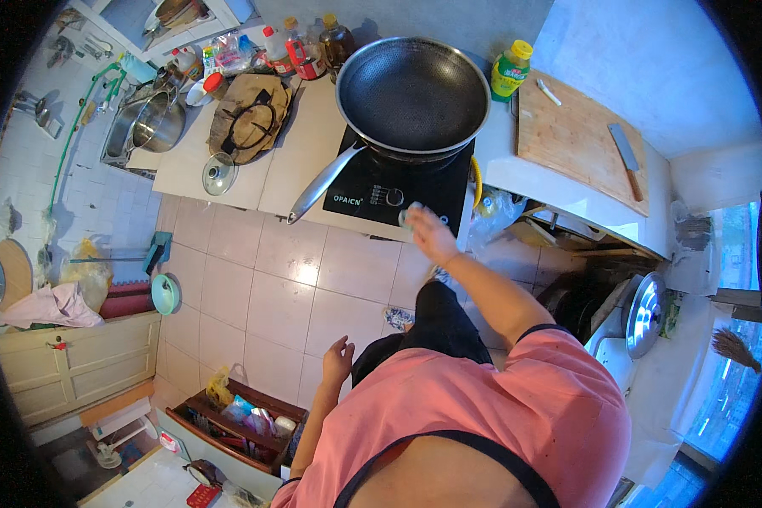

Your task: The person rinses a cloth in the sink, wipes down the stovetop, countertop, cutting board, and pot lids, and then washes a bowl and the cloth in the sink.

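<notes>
My right hand [433, 233] is over the front edge of a black induction cooktop [355, 184], with a small pale greenish pad or cloth [407, 218] in its fingers. The pad is blurred, so its exact kind is unclear. On the cooktop stands a large wok [413, 95] with a dark honeycomb-textured inside, its steel handle [327, 182] pointing toward the front left. My left hand [338, 360] hangs low at my side above the tiled floor, fingers loosely bent and nothing in them.
Right of the cooktop are a yellow-capped bottle [511, 71] and a wooden cutting board [571, 140] bearing a cleaver [625, 159]. To the left lie a glass lid [220, 173] and a pot stand [253, 127], near a steel pot [159, 124]. A drawer unit [228, 413] stands behind left.
</notes>
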Motion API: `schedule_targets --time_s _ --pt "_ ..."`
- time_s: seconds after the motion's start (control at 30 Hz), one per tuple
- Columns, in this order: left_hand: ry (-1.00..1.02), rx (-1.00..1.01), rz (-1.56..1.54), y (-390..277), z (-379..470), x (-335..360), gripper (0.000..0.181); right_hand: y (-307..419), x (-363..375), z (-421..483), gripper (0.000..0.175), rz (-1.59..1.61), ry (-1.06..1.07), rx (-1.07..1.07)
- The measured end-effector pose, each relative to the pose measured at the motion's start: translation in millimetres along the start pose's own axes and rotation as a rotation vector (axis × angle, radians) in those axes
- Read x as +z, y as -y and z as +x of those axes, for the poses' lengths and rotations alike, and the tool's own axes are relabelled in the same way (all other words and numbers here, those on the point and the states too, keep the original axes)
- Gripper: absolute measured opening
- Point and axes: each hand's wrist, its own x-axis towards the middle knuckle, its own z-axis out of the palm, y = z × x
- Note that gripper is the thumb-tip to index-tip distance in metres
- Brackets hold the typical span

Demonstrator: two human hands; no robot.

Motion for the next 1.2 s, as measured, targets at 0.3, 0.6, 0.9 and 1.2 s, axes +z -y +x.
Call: schedule_targets --time_s 0.3,0.6,0.9,1.2 --pt "0.051 0.068 -0.680 -113 85 -38 0.042 70 -7 18 0.031 0.550 -0.198 0.703" --pt "0.351 -0.208 -0.818 -158 127 -25 0.045 15 12 -3 0.038 0.004 0.065 0.043" --pt "-0.354 -0.002 -1.041 -173 191 -68 0.023 127 10 68 0.063 0.449 0.232 0.164" --pt "-0.176 1.089 0.266 -199 321 -37 0.045 114 -3 7 0.035 0.122 0.122 0.659"
